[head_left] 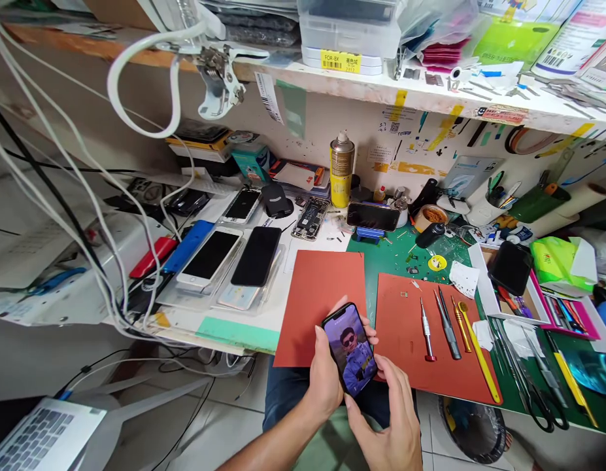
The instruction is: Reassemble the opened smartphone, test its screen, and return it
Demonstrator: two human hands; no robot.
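Observation:
A smartphone point(352, 350) with a lit screen, showing a picture of a person in sunglasses, is tilted above the front edge of the bench. My left hand point(327, 373) is closed around it, thumb along the left edge and fingertips curling over the right edge. At the phone's lower right corner is my right hand point(388, 412). Its thumb touches the bottom end and its forefinger the right side, with the other fingers loosely bent. Behind the phone lies a red-brown mat point(322, 294). A second such mat point(395, 327) bears a screwdriver point(425, 330), tweezers point(447, 324) and a yellow brush point(479, 353).
At left lie a white phone point(209, 260), a black-screened phone point(256, 256) and an opened phone point(311, 218). A spray can point(341, 169) stands behind. Scissors point(528, 386) lie at right. A shelf point(430, 95) overhangs the bench; cables point(87, 229) hang at left.

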